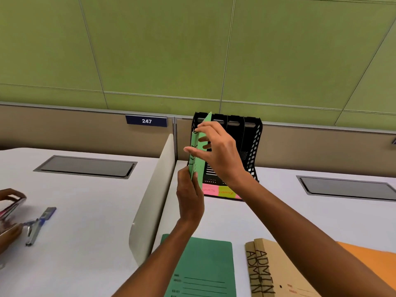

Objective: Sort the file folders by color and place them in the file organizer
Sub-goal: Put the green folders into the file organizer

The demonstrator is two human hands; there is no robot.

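Note:
A black mesh file organizer [252, 146] with several upright slots stands against the partition, pink and yellow labels [218, 191] stuck along its front lip. I hold light green folders [198, 161] upright at its leftmost slot. My left hand [189, 196] grips their lower edge. My right hand [216, 151] pinches their upper part, fingers spread around the top. On the desk in front lie a darker green folder [203, 266], brown folders [265, 271] marked ADMIN, and an orange folder [370, 262] partly under my right arm.
A beige divider panel [154, 198] separates my desk from the left one, where another person's hands [10, 215] hold something beside a stapler [38, 226]. Grey cable hatches [85, 167] [347, 187] sit in both desks. A 247 sign [146, 121] hangs on the partition.

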